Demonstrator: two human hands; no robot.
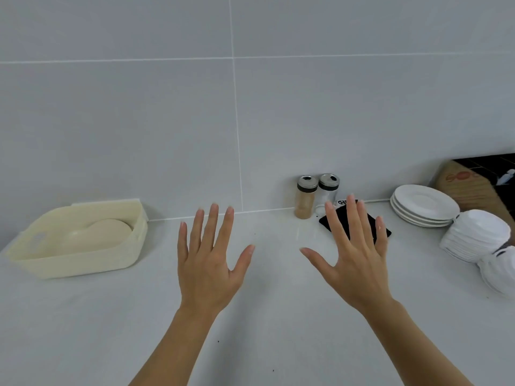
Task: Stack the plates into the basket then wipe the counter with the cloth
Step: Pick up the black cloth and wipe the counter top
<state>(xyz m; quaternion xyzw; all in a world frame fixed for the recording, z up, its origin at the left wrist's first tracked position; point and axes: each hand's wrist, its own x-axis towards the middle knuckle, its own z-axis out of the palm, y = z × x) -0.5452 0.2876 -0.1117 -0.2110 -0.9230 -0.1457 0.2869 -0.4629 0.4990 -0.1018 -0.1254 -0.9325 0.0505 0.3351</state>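
Both hands empty and spread: right hand (pixel 354 254) lies nearer the plates (pixel 425 205), seemingly three, at right; left hand (pixel 207 260) nearer basket (pixel 83 263).

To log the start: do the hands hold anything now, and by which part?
Nothing is held. The left hand and right hand are both open, fingers spread, above the counter.
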